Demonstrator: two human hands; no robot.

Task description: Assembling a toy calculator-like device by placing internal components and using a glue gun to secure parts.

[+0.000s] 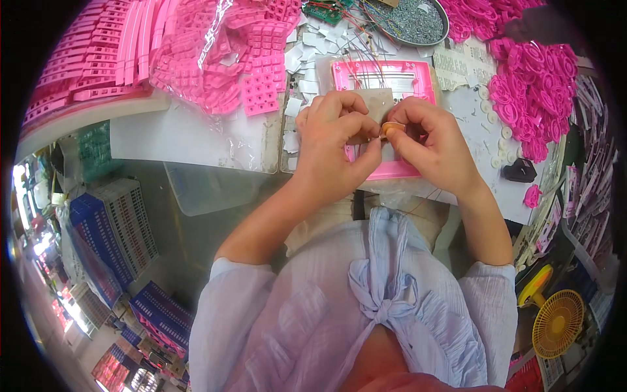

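In the head view there are two bare hands, one left hand (pixel 336 140) and one right hand (pixel 434 140), meeting above one pink frame (pixel 400 171). The right hand has its thumb and forefinger clamped on one small round piece (pixel 392 127), which is yellowish orange and looks smooth. The left hand brings its thumb and forefinger close together at the side of this piece; whether something thin is between them, I cannot tell. The small round piece is over the middle part of the frame, just beside one flat brown square (pixel 374 99).

The frame is one, rectangular, of glossy pink plastic. Several thin wires (pixel 363 47), red and dark among them, run above it. Behind it stands one round metal dish (pixel 447 32), filled with many small grey metal parts, grainy in look. At least one green circuit board (pixel 326 10) lies at the top edge.

To the left, the pink keypad pieces (pixel 261 93) are too many to count; they have square bumps, and part of them is under clear, wrinkled plastic film. To the right there is one heap of pink oval parts (pixel 522 88), more than five pale flat discs (pixel 493 117), and one black lump-shaped object (pixel 519 170). Lower right, one yellow fan (pixel 557 323) has a round grille.
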